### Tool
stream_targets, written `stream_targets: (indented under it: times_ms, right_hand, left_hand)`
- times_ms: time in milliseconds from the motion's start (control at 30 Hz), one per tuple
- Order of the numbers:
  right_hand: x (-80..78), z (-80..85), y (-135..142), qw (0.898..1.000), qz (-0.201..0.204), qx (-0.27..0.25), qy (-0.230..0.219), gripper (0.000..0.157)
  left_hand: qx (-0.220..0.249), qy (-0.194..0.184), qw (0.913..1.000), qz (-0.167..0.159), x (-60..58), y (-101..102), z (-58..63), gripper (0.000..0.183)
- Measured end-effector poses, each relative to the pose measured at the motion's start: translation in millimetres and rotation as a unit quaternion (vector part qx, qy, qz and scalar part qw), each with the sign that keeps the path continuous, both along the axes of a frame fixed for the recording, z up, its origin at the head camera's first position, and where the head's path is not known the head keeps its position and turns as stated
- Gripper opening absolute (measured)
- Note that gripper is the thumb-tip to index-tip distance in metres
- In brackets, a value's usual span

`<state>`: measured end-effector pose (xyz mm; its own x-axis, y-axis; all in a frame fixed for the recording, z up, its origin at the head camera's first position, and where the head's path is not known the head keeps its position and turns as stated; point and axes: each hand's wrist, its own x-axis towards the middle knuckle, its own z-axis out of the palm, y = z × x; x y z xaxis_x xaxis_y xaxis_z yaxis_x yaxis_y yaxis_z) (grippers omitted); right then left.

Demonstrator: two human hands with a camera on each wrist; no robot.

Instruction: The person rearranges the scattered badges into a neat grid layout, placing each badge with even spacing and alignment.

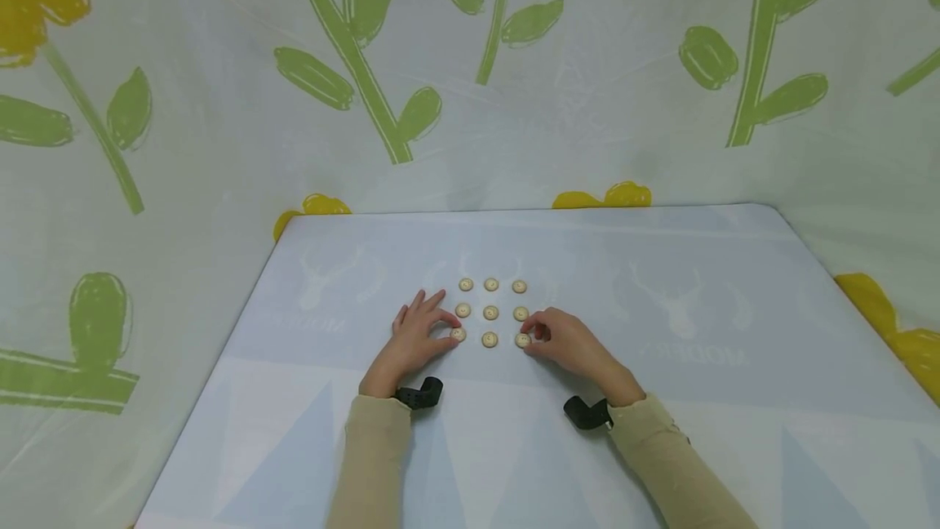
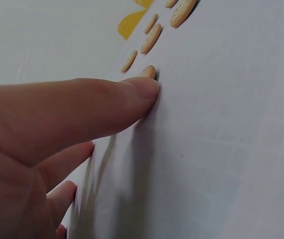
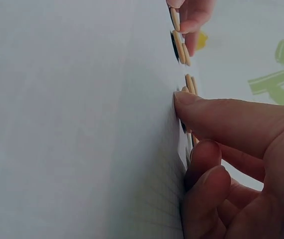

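Wooden-looking round buttons lie flat on the table in three rows of three; the middle button (image 1: 490, 313) is pale tan. My left hand (image 1: 415, 339) pinches the front-left button (image 1: 458, 335) between thumb and index finger, its other fingers spread outward. In the left wrist view the thumb covers most of that button (image 2: 149, 71). At the opposite corner, my right hand (image 1: 576, 344) has thumb and index finger on the two sides of the front-right button (image 1: 523, 340), with the remaining fingers curled. The right wrist view hides much of that button behind the thumb.
The pale table (image 1: 499, 447) has printed deer heads and blue triangles. A white cloth (image 1: 558, 137) with green stems and yellow flowers hangs behind and beside it. A black wrist camera (image 1: 422, 393) sits on the left wrist, another black camera (image 1: 586, 413) on the right.
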<state>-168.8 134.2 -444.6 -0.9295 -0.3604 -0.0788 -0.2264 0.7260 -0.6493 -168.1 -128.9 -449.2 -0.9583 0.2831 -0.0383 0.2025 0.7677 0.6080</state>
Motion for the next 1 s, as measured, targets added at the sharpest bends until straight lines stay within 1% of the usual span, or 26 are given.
stream_targets:
  times_ms: [300,467,700,1000]
  right_hand:
    - [-1.5,3.1,-1.1,1.000,0.007,-0.008,-0.003,0.018]
    - [-2.3,3.9,0.2,1.000,0.000,-0.006,-0.012,0.020]
    - [-1.9,3.2,2.2,1.000,0.003,-0.013,-0.014,0.019]
    - [-3.7,-1.4,0.5,1.000,0.006,-0.010,-0.009,0.018]
  left_hand:
    - [0.000,-0.004,0.9999,-0.011,-3.0,-3.4,1.5,0.015]
    - [0.001,-0.007,0.9998,-0.017,-4.4,-3.1,2.6,0.015]
    - [-0.003,-0.019,0.9997,-0.012,-4.6,-0.9,1.6,0.015]
    - [0.003,-0.015,0.9998,-0.013,-3.6,-4.3,0.0,0.015]
